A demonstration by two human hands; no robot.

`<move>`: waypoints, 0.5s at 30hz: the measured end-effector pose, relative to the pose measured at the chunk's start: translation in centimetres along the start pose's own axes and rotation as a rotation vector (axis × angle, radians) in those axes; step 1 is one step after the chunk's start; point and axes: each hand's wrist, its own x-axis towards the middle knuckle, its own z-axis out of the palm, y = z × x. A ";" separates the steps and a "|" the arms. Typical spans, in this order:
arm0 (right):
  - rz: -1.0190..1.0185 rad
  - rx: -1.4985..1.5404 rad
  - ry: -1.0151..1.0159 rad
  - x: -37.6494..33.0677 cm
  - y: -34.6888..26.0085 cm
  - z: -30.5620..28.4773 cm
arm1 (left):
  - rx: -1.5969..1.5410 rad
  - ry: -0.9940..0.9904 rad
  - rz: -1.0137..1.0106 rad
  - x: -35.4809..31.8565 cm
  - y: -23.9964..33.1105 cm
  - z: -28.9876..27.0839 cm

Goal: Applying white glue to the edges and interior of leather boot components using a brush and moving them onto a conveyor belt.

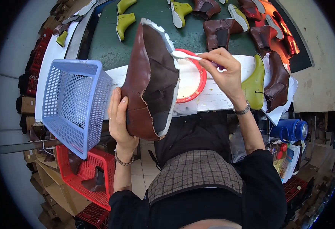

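My left hand [118,118] is closed around the heel-side lower end of a reddish-brown leather boot upper [135,80], held up with its dark inside facing right. A whitish band runs along the upper's right edge. In my right hand [225,72] I pinch a small white toothbrush-like brush [186,56] with a purple handle end. The brush's tip meets the whitish edge, or lies just beside it; bristles cannot be made out. Behind the upper, partly hidden, a red-rimmed bowl [203,78] with pale contents sits on the white work surface [213,100].
A blue plastic basket [87,126] stands at left, above a red crate [108,164] holding brown boots. To the right are a green shoe last [254,86] and a brown boot [277,84]. Several lasts and boots lie on the green bench [102,42]. A blue flask [289,129] hangs lower right.
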 end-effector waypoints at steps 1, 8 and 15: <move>-0.046 0.015 0.018 0.0 0.0 0.0 | 0.003 -0.002 -0.004 0.2 0.1 0.1; -0.097 0.091 -0.104 -2.6 -2.4 -0.2 | 0.037 0.147 -0.042 2.4 -0.2 1.5; -0.062 0.093 0.016 -1.1 -2.5 -0.6 | 0.001 0.280 0.059 4.2 -1.0 3.0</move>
